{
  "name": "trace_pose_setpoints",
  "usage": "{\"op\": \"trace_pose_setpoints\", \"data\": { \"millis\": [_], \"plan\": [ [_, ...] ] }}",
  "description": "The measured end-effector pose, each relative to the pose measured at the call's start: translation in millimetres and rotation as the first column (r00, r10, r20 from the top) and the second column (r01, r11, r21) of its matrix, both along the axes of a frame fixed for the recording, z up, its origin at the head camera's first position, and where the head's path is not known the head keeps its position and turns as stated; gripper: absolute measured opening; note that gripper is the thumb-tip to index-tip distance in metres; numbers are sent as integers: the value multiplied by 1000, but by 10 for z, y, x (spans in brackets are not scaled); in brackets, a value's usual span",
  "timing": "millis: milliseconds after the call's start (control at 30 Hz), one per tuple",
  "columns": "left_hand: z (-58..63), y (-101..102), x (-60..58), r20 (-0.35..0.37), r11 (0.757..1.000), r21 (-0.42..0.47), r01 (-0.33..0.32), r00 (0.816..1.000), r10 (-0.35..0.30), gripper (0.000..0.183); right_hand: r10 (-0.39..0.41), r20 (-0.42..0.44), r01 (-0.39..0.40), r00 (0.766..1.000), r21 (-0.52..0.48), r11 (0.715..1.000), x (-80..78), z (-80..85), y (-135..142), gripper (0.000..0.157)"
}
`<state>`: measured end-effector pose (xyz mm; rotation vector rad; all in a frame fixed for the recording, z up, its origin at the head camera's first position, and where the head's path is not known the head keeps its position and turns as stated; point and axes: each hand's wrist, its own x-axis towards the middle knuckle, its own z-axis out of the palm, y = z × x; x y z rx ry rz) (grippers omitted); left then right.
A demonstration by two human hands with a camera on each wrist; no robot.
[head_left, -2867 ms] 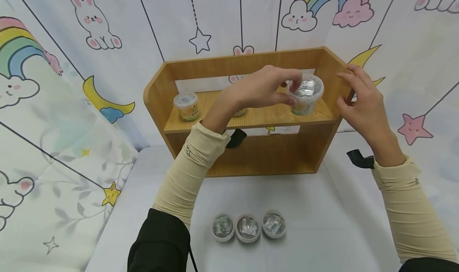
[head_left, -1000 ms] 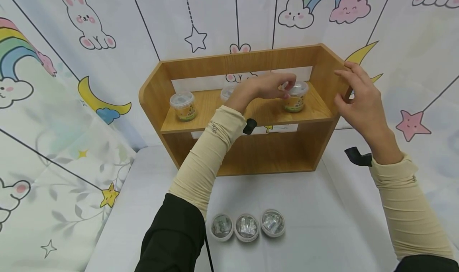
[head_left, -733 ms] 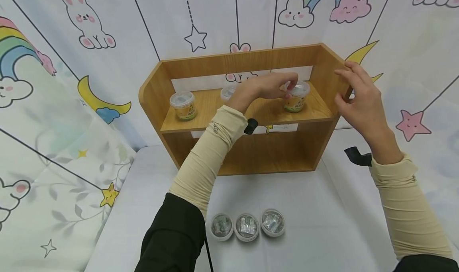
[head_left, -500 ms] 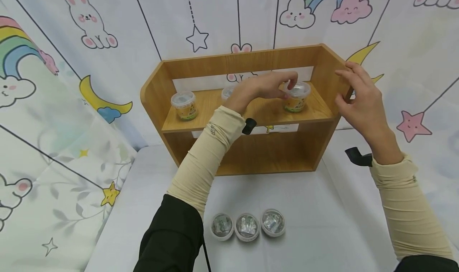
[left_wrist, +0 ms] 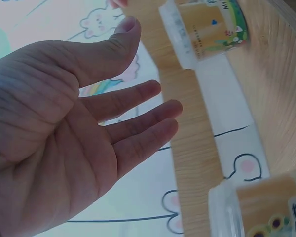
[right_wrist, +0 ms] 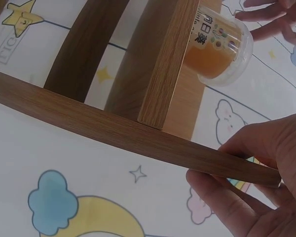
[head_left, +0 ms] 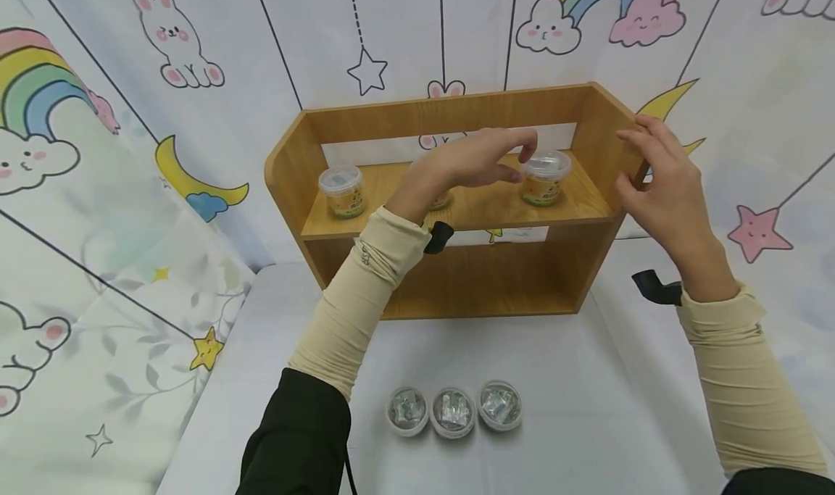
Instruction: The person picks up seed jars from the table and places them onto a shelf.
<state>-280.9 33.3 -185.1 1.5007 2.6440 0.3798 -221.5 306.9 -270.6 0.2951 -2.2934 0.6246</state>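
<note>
Hidden/unclear: middle tub [head_left: 438, 199] on the shelf [head_left: 457, 212] is mostly behind the left wrist, only its lower edge shows. Right hand [head_left: 659, 183] fingertips go behind the shelf's right side panel [head_left: 603, 143], so fingertip contact is not visible in head view. Tub contents are hard to read: foil-like pieces under clear lids, nothing more to tell. Left wrist view cuts off both tubs at the frame edges.

Left hand [head_left: 479, 163]: fingers straight and relaxed, palm empty, holding nothing. It hovers over the shelf board, fingertips just beside the right tub [head_left: 544, 177] at its 9 o'clock. Can't tell if they touch the lid. Left wrist view confirms an open palm [left_wrist: 64, 143] with the tub [left_wrist: 207, 27] lying past the fingertips.

Right hand: fingers and thumb curled round the front edge of the side panel, gripping it. Right wrist view shows the thumb and fingers [right_wrist: 246, 197] wrapped on the panel edge [right_wrist: 138, 136], with the right tub [right_wrist: 217, 47] beyond it on the board.

Containers:
- Shelf board: three tubs, clear lids, yellow-orange labels. Left tub [head_left: 341, 190] at 9 o'clock, well apart from the others.
- Worktop [head_left: 587, 393]: three small round tubs [head_left: 453, 410] in a row at 6 o'clock, touching, lids up, shiny contents.
</note>
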Motion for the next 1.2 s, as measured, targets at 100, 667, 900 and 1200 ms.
{"op": "trace_pose_setpoints", "data": {
  "millis": [100, 667, 900, 1200],
  "plan": [
    [16, -61, 89, -33, 1000, 7, 8, 999, -7, 27, -2, -1, 2, 1000, -3, 1000, 4, 6, -1, 56],
    [-31, -466, 475, -118, 990, 131, 56, 992, -41, 25, -7, 9, 7, 1000, -6, 1000, -12, -2, -8, 56],
    [-70, -716, 576, -133, 982, 187, 42, 991, -17, 27, -12, 8, 12, 1000, 3, 1000, -17, -1, -8, 56],
    [-100, -1042, 578, -105, 972, 232, -29, 993, 55, 26, -20, -3, 20, 1000, 27, 999, -4, 0, 5, 54]
  ]
}}
